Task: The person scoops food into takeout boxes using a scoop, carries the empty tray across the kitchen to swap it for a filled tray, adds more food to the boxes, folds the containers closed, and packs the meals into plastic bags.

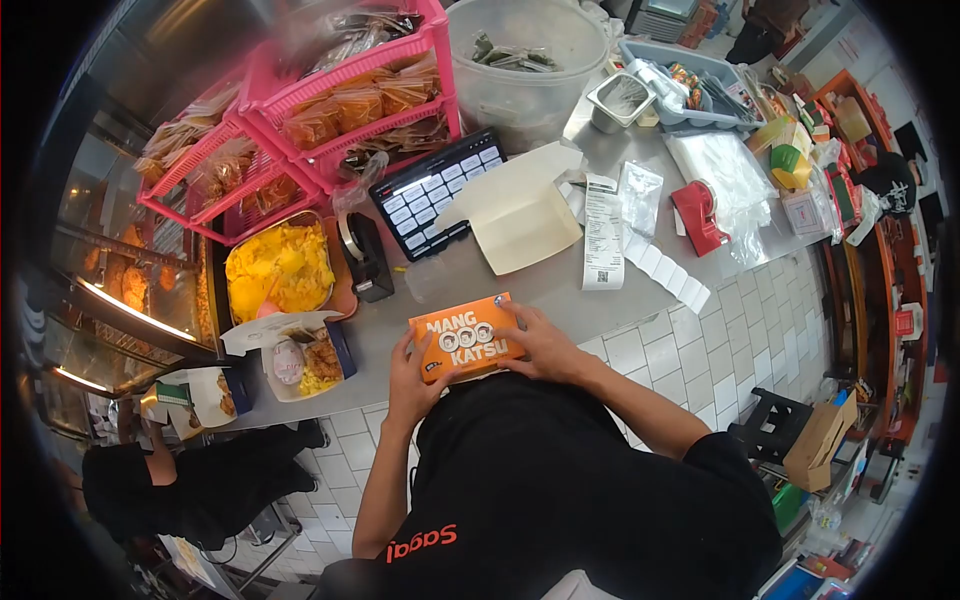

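Observation:
Close to my body, at the front edge of the steel counter, both hands hold a closed orange box (467,338) with white lettering. My left hand (410,378) grips its left side, and my right hand (540,345) has its fingers on the right side and top. Beyond the box stands an open white carton (525,225), with a printed receipt (603,235) beside it. A tablet (437,195) lies behind, next to a black tape dispenser (362,258). To the left, an open box of food (308,365) sits near the edge.
Yellow food fills a metal tray (280,268) at left, below pink baskets (350,125). A large clear tub (525,75) stands behind. A red dispenser (700,218) and plastic bags (718,168) lie right. Another person in black (200,485) is at lower left.

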A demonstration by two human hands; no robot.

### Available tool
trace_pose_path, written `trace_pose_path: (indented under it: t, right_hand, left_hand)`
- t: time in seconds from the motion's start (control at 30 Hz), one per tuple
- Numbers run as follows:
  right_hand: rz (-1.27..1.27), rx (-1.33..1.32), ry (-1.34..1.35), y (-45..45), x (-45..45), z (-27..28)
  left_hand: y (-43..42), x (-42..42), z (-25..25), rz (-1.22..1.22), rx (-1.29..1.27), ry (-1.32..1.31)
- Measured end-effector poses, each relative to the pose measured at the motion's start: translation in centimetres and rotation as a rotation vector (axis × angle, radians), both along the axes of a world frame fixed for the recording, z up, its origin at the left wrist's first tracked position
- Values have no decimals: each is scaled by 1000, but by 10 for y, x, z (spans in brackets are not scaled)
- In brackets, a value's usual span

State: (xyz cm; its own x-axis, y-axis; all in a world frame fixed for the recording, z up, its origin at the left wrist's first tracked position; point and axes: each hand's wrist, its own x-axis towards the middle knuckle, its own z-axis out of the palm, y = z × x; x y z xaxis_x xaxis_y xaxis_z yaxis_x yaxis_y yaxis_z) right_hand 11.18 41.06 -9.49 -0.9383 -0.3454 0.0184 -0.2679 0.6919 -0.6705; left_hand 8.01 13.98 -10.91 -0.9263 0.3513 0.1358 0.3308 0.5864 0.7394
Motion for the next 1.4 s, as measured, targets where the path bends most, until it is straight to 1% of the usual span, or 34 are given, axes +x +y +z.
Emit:
trace_pose_path:
  t: [0.07, 0.1, 0.2, 0.27, 0.3, 0.33, 0.37, 0.4, 0.47, 0.5, 0.57, 0.63, 0.7, 0.73, 0.77, 0.8, 0.87, 0.9, 0.93, 0.97, 1.0, 1.07, 1.1, 1.17, 1.2, 1.23, 1.27, 1.3, 1.33, 1.37, 1.4]
  right_hand:
    - [35, -53, 5, 1, 2, -14]
    - [37, -54, 4, 3, 3, -18]
    - [47, -47, 43, 5, 6, -22]
    - [-26, -207, -58, 9, 9, -19]
    - [-27, -209, -59, 12, 12, -22]
    - [-47, -204, -24, 16, 16, -28]
    - [-68, -200, 12, 18, 18, -30]
    - [-69, -201, 10, 18, 21, -33]
    - [-138, -250, -78, 19, 26, -36]
    - [-140, -250, -80, 19, 27, -36]
    - [-138, -203, 18, 18, 26, -36]
    - [-118, -202, 0, 20, 24, -36]
    - [-100, -202, -14, 25, 22, -34]
    - [-49, -180, 12, 30, 20, -32]
    - [1, -157, 37, 34, 19, -31]
    - [-2, -160, 34, 39, 18, -38]
    - [68, -182, -34, 45, 14, -56]
    - [67, -187, -35, 46, 11, -57]
    - [60, -183, 17, 45, 9, -57]
    - [52, -178, 69, 46, 8, -57]
    - [48, -180, 67, 47, 5, -52]
    - [89, -189, 49, 55, 1, -32]
    - [87, -190, 54, 64, 1, -23]
    - [9, -218, -85, 86, 3, -2]
    - [-87, -288, -47, 104, 5, 10]
    - [-185, -356, -12, 128, 8, 21]
    - [-331, -324, 22, 155, 10, 30]
    - [-478, -287, 55, 187, 13, 35]
    - [-635, -330, 23, 223, 17, 29]
    - [-763, -289, 79, 255, 16, 42]
    - [-819, -348, 138, 285, 15, 49]
  left_hand:
    - [-7, 2, -11, -70, -30, 4]
    - [-11, 4, -13, -68, -31, 4]
    - [-20, 11, -21, -102, 39, -12]
    - [-23, 18, -34, -73, 122, 41]
    - [-25, 24, -45, -74, 121, 40]
    - [-25, 31, -57, 4, 260, -72]
    - [-21, 35, -57, 82, 399, -183]
    - [-19, 39, -57, 81, 398, -185]
    - [-12, 49, -54, 223, 820, -490]
    - [-8, 52, -53, 223, 819, -493]
    - [-2, 57, -52, 294, 745, -475]
    - [1, 60, -56, 355, 645, -444]
    - [1, 62, -64, 362, 556, -400]
    - [-3, 63, -66, 327, 519, -379]
    - [-7, 64, -69, 281, 474, -359]
    - [-14, 62, -68, 206, 408, -325]
    - [-23, 56, -61, 55, 242, -203]
    - [-18, 45, -43, -3, 132, -105]
    - [-14, 33, -25, -53, 26, 0]
    - [-4, 18, -8, -161, -183, 205]
    - [6, 3, -1, -165, -184, 203]
    - [29, -20, 8, -453, -410, 91]
    - [40, -25, 9, -455, -413, 95]
    - [61, -34, 9, -403, -480, 62]
    - [69, -35, 10, -416, -483, 65]
    - [74, -32, 9, -365, -475, 81]
    - [81, -28, 7, -316, -463, 96]
    - [85, -25, 5, -334, -456, 96]
    - [86, -23, 1, -319, -463, 115]
    - [88, -23, -1, -301, -470, 134]
    - [91, -22, 0, -301, -461, 114]
